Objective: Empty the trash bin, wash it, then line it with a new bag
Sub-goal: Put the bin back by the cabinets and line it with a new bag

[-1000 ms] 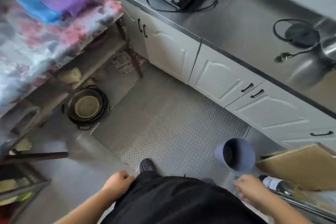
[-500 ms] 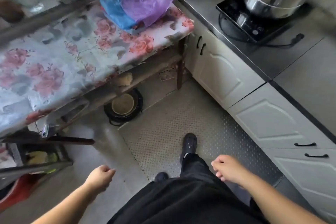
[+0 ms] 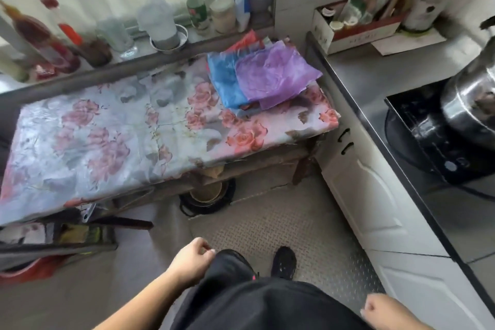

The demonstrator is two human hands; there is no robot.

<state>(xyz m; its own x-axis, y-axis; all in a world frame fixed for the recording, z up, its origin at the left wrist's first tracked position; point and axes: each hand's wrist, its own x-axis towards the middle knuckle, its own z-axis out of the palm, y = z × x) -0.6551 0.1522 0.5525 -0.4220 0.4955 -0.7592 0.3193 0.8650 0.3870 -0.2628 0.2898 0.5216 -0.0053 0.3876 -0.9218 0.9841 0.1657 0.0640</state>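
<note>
A stack of thin plastic bags lies on the far right corner of the floral-covered table (image 3: 112, 142): a purple bag (image 3: 273, 75) on top, a blue bag (image 3: 223, 80) under it, a red one peeking out behind. My left hand (image 3: 191, 262) hangs low in front of my body, fingers loosely curled, holding nothing. My right hand (image 3: 380, 309) is at the bottom right, also loosely curled and empty. Both hands are well short of the bags. The trash bin is out of view.
White cabinets (image 3: 375, 195) and a grey counter with an induction hob (image 3: 428, 136) and steel pot (image 3: 471, 107) run along the right. Bottles and jars line the ledge (image 3: 160, 48) behind the table. A round pan (image 3: 206, 195) sits under the table on the floor.
The view has swung up and left from the floor toward the table. The blue-grey bin seen by my right hand a second ago has dropped out of view. Both hands stay empty.
</note>
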